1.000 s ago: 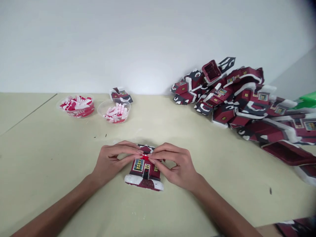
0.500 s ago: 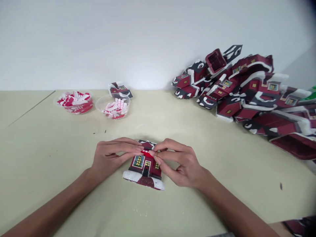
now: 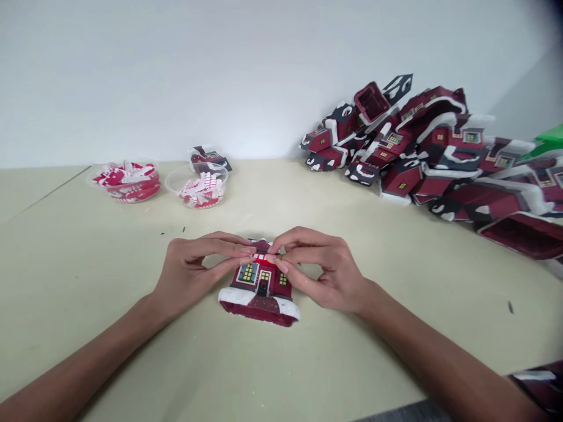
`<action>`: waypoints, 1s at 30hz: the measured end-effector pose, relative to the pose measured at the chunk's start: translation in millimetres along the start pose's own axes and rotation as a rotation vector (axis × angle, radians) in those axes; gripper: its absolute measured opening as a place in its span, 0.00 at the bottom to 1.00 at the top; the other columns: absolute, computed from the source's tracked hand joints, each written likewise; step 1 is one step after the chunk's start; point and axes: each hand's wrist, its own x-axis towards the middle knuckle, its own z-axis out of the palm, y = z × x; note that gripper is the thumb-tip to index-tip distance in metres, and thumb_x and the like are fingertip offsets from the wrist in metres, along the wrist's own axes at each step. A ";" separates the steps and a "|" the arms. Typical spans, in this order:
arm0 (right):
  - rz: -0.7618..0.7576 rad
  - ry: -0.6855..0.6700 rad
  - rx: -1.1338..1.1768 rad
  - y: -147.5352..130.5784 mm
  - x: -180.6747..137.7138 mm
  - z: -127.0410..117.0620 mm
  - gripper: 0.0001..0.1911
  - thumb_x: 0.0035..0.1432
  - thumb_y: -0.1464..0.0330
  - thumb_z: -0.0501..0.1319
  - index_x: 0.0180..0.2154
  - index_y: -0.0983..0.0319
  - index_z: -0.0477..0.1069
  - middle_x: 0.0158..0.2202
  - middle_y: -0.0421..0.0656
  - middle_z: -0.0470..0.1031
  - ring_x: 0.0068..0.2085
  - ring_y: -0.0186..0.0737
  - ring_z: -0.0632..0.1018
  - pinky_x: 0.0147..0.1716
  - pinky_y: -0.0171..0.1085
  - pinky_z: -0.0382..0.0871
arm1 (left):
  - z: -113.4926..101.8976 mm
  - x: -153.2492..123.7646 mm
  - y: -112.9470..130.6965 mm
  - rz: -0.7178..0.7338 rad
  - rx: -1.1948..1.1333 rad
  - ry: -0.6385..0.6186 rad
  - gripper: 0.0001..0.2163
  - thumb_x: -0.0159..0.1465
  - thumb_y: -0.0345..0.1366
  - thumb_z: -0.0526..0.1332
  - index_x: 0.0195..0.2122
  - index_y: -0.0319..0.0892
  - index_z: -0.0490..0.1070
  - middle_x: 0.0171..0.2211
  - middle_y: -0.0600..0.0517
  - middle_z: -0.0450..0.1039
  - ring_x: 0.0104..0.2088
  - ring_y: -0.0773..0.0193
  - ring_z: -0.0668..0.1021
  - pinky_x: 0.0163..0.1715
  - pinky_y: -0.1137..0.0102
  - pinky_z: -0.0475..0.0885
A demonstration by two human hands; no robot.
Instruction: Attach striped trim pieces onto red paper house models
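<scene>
A dark red miniature house (image 3: 273, 287) lies on the table before me, with yellow windows, a dark door and a white snowy base. Its hollow underside faces me. Across its upper front is a small red-and-white awning piece (image 3: 263, 258), held between both hands. My left hand (image 3: 191, 264) is closed, pinching the left end of the piece with thumb and fingertips. From the other side my right hand (image 3: 332, 266) pinches the right end, its fingertips close to the house's roof. Fingers hide both ends of the piece and part of the roof.
Two clear bowls, a left bowl (image 3: 132, 193) and a right bowl (image 3: 171, 190), hold red-and-white pieces. Behind them lies another small house (image 3: 206, 157). A heap of houses (image 3: 402, 181) fills the back right, near a green object (image 3: 548, 140). Another house part (image 3: 543, 378) is at lower right.
The house's base has tipped up, so more of its hollow underside shows. Both hands keep their pinch on the awning piece. The whole view has shifted slightly.
</scene>
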 end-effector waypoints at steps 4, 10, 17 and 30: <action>0.050 -0.042 0.031 -2.0 -0.2 -1.2 0.11 0.65 0.77 0.60 0.31 0.69 0.78 0.40 0.54 0.79 0.39 0.36 0.80 0.39 0.36 0.75 | -2.0 0.7 5.6 0.039 0.093 0.029 0.08 0.62 0.30 0.69 0.38 0.52 0.83 0.40 0.56 0.84 0.42 0.65 0.85 0.33 0.79 0.82; 0.096 -0.104 0.056 -7.7 2.2 -4.2 0.13 0.67 0.74 0.57 0.30 0.66 0.77 0.43 0.52 0.78 0.40 0.37 0.79 0.40 0.39 0.74 | -8.8 1.5 11.3 0.127 0.317 -0.035 0.08 0.62 0.32 0.68 0.42 0.51 0.83 0.44 0.55 0.83 0.38 0.65 0.85 0.15 0.83 0.73; 0.107 -0.040 0.007 -9.5 -5.9 -1.6 0.12 0.68 0.73 0.58 0.34 0.64 0.78 0.43 0.49 0.79 0.42 0.38 0.80 0.43 0.41 0.76 | -2.1 -2.1 8.9 -0.041 0.158 0.016 0.05 0.61 0.38 0.70 0.38 0.51 0.84 0.41 0.53 0.83 0.44 0.58 0.84 0.34 0.70 0.83; 0.088 -0.025 -0.100 -13.4 -20.4 -5.5 0.17 0.67 0.72 0.58 0.57 0.62 0.72 0.53 0.50 0.76 0.51 0.40 0.79 0.50 0.42 0.78 | -12.9 -4.7 2.4 0.072 0.042 -0.311 0.28 0.63 0.59 0.62 0.62 0.54 0.70 0.59 0.48 0.73 0.66 0.47 0.65 0.65 0.49 0.63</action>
